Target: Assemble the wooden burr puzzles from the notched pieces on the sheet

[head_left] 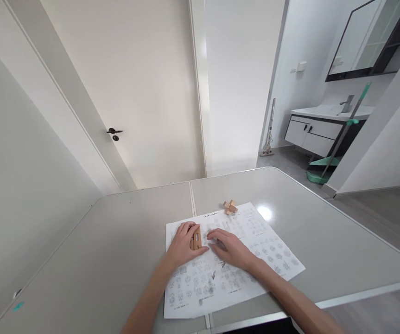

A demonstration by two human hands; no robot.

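My left hand (pixel 180 247) is wrapped around a small wooden puzzle block (pixel 197 238) with a slot in its face; the palm and fingers cover its left part. Just to the right of it, my right hand (pixel 232 249) hovers low or rests over the paper with curved fingers. A gap shows between its thumb and fingertips, and nothing is visible in it. Both hands are above a large white printed sheet (pixel 265 273) covered in small grey diagrams. Beyond the right hand, a cross-shaped wooden puzzle piece (pixel 230 207) lies at the sheet's far edge.
The sheet lies on a grey folding table (pixel 116 260) with a pale rim and a centre seam. A dark object (pixel 258 326) shows at the near edge. Behind are a closed door (pixel 151 93), a washbasin cabinet (pixel 313 132), and a green dustpan (pixel 316 177).
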